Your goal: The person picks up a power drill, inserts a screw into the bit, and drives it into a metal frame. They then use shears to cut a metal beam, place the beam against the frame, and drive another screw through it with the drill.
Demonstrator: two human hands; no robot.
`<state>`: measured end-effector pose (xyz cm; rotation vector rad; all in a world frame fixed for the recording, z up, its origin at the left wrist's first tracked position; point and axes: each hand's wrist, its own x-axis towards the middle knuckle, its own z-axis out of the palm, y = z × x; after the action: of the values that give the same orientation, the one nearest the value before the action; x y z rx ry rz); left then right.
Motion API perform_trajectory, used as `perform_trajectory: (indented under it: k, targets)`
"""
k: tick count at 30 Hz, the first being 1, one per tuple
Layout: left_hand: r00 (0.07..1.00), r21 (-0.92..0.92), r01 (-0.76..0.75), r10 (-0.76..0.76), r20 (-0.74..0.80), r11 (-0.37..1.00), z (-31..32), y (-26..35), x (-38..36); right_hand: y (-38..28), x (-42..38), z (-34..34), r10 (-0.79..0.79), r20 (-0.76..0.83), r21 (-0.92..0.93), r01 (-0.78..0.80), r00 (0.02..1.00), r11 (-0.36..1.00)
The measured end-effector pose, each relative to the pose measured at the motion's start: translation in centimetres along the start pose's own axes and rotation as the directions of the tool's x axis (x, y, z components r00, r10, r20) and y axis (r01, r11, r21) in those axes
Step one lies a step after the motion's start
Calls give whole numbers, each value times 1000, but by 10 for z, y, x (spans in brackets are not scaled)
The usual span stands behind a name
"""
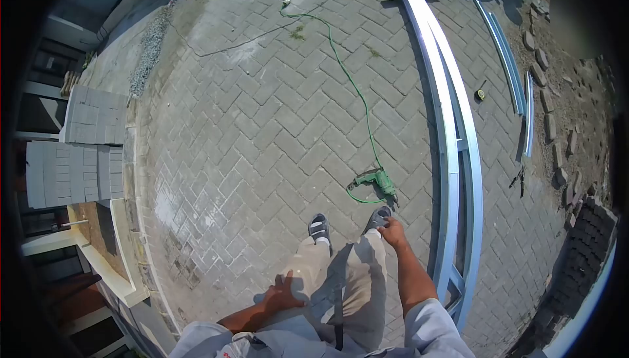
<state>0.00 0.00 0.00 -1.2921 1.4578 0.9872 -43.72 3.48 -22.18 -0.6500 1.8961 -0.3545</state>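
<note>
I stand on grey herringbone paving (262, 128) and look down at my legs and sandals. My left hand (283, 292) rests flat on my left thigh, fingers spread, holding nothing. My right hand (394, 232) hangs low past my right knee, just above my right sandal (379, 216), with loose fingers and nothing in it. A green electric drill (377, 179) lies on the pavers a short way beyond that hand, its green cord (350, 86) trailing away up the yard.
Long light steel frame rails (452, 135) lie on the pavers at my right, with more steel strips (514, 76) farther right. A small tape measure (481, 94) sits between them. Stacked grey blocks (78, 155) stand at left, loose bricks (590, 240) at right.
</note>
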Motion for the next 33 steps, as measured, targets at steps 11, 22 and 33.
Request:
perform_trajectory:
  k: [11,22,33]
  targets:
    - [957,-91,267,-275,-90,959,-16,72,70,76,313,42,79,-303,-351,-188,950,917]
    - [973,-96,223,-227,-32,970,-35,68,73,54,261,40,-22,-207,-279,-37,978,960]
    - [838,-506,-526,314,-446,684,-156,71,70,-143,-175,-104,-561,-236,-386,453,793,803]
